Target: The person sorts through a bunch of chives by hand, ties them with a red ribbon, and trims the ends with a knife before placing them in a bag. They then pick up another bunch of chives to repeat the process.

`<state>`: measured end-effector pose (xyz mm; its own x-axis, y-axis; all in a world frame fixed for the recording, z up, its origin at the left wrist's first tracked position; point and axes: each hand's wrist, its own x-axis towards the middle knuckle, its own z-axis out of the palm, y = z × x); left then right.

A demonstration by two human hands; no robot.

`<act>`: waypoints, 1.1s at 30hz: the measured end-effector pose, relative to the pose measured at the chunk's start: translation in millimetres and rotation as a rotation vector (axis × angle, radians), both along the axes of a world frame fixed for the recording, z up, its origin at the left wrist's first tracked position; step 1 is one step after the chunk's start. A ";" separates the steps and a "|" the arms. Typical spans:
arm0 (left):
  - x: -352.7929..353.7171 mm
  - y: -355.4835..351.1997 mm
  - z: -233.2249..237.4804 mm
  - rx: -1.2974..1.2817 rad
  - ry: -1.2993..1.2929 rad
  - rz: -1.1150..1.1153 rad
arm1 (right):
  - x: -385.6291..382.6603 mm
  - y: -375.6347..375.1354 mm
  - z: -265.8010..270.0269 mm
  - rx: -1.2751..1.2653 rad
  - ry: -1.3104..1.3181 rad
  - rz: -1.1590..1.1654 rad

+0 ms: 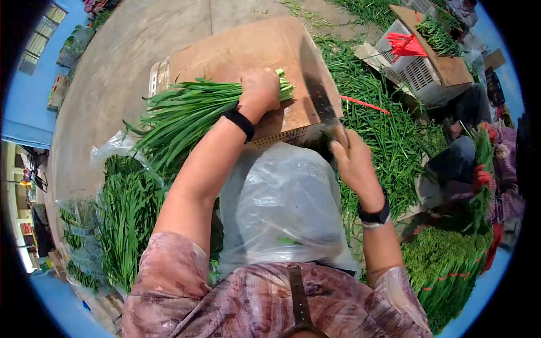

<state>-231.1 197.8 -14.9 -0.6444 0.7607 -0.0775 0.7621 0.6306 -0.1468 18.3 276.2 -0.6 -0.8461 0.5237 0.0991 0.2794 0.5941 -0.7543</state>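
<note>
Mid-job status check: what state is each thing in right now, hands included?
wooden board, level on a crate
bunch of greens, lying across the wooden board, leaves overhanging its left edge
left hand, clamped on the bunch of greens
cleaver, blade over the wooden board's right side, just past the stem ends
right hand, closed around the cleaver handle
plastic bag, draped over the lap
tied bundles, stacked, red-banded

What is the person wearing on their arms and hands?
No gloves. The left hand has a black wristband; the right hand has a black watch-like strap edged by a pale band. Short mottled pink-brown sleeves cover the upper arms.
</note>
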 end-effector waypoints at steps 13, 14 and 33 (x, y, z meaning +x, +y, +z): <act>3.6 -1.5 -1.1 0.049 0.001 0.010 | -48.3 -22.7 -4.2 0.073 -0.166 0.006; 4.2 -0.3 0.5 0.049 -0.004 0.015 | -47.6 -21.5 -2.9 0.087 -0.158 0.015; 3.9 1.5 -3.1 0.011 0.032 0.016 | -41.4 -16.3 1.7 0.134 -0.123 0.083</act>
